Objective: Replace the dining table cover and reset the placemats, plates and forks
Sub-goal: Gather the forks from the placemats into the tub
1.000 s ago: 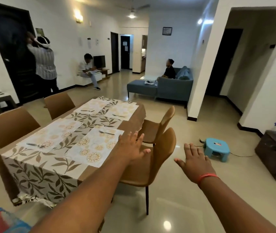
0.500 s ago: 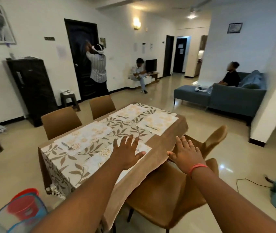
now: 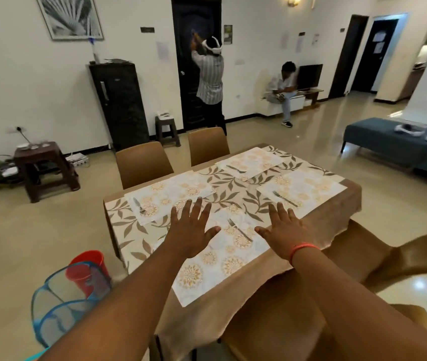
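Table (image 3: 347, 201) is covered w/ a leaf-print cover (image 3: 230, 194) over a brown cloth (image 3: 264, 280). Four floral placemats are laid on it: near mat (image 3: 222, 264) at the near edge, others at the left edge (image 3: 170, 194), right edge (image 3: 306, 188) & far corner (image 3: 254, 161). One fork (image 3: 239, 229) is laid on the near mat, between the hands. Left hand (image 3: 190, 230) & right hand (image 3: 285, 230) are held spread, palms down, over the near mat; contact can't be told.

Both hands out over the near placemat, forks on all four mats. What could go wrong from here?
1. The fork lies loose between the left hand and right hand; sliding the near placemat could send it off the edge.
2. Pulling the table cover with mats on top would likely scatter all forks.
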